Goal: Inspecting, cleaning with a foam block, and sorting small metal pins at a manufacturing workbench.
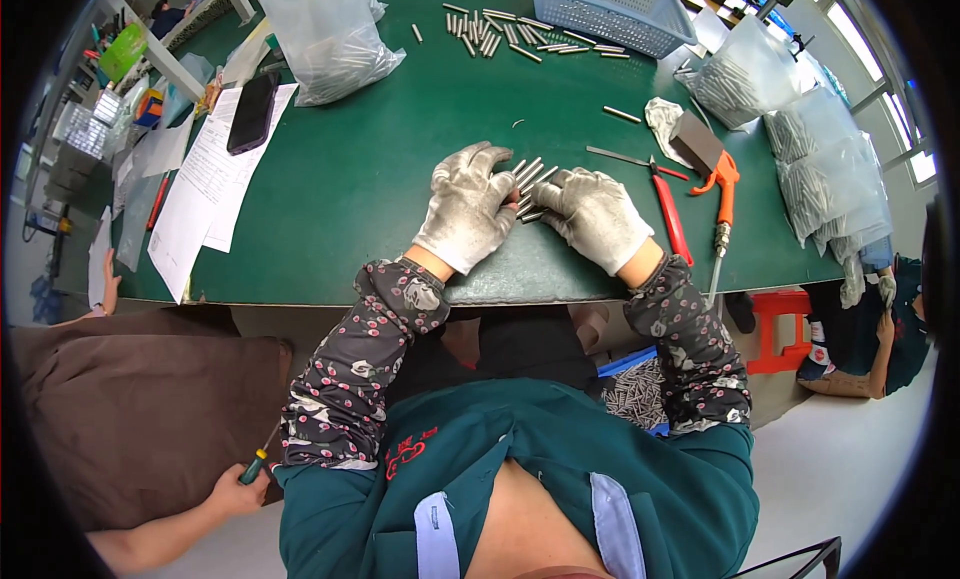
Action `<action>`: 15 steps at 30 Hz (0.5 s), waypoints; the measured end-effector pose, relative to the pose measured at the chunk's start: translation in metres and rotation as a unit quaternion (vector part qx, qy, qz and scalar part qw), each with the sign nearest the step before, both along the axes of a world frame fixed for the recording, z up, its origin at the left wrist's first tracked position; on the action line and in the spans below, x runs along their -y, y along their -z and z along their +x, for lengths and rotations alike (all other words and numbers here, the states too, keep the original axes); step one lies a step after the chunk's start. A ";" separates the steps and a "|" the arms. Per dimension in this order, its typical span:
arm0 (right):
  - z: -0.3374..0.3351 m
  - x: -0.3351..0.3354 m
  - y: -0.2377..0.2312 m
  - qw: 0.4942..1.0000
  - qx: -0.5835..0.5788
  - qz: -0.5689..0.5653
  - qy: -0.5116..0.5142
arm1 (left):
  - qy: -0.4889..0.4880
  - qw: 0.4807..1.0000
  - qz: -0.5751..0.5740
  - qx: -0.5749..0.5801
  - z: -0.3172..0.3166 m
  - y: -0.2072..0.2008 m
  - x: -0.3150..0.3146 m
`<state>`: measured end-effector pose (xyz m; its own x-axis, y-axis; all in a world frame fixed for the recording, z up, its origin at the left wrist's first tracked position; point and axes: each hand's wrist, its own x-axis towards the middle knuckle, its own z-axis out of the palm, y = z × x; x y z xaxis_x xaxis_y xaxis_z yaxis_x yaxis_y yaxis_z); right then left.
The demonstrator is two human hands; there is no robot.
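Note:
Several short, shiny metal pins point(533, 175) lie in a small bunch at the near edge of the green table. My left hand point(464, 207), in a whitish work glove, curls its fingers against the bunch's left side. From the right, my right hand point(594, 217), gloved the same way, closes on the other side of it. The pins lie slanted between both sets of fingertips, and their lower ends are partly hidden by the gloves. A small thin curved scrap point(518, 123) rests on the table beyond the hands.
Loose pins point(490, 34) lie scattered farther back, before a blue plastic basket point(610, 17). On the right are red-handled pliers point(672, 214), an orange air gun point(725, 194), a brown block point(697, 144) and bags of pins point(830, 169). Papers point(205, 194) and a phone point(253, 113) lie left.

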<state>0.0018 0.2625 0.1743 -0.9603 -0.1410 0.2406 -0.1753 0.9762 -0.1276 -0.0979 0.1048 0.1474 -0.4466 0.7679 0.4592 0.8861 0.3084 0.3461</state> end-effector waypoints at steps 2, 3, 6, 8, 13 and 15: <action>0.000 -0.001 0.000 1.000 -0.004 -0.007 0.000 | -0.002 1.000 0.007 -0.001 -0.003 0.002 -0.001; 0.001 -0.001 0.000 1.000 -0.007 -0.012 0.001 | -0.003 1.000 0.014 -0.003 -0.004 0.003 -0.002; 0.002 -0.002 -0.002 1.000 0.001 -0.010 0.001 | 0.000 1.000 0.030 -0.010 -0.006 0.004 0.001; 0.001 -0.002 0.001 1.000 -0.001 -0.007 -0.004 | -0.001 1.000 0.024 -0.006 -0.006 0.004 0.002; 0.003 -0.002 -0.005 0.999 0.020 0.024 -0.018 | 0.004 1.000 0.000 0.007 -0.002 0.000 0.001; 0.005 -0.003 -0.005 0.999 0.016 0.031 -0.029 | -0.002 1.000 -0.002 0.003 -0.001 0.002 0.000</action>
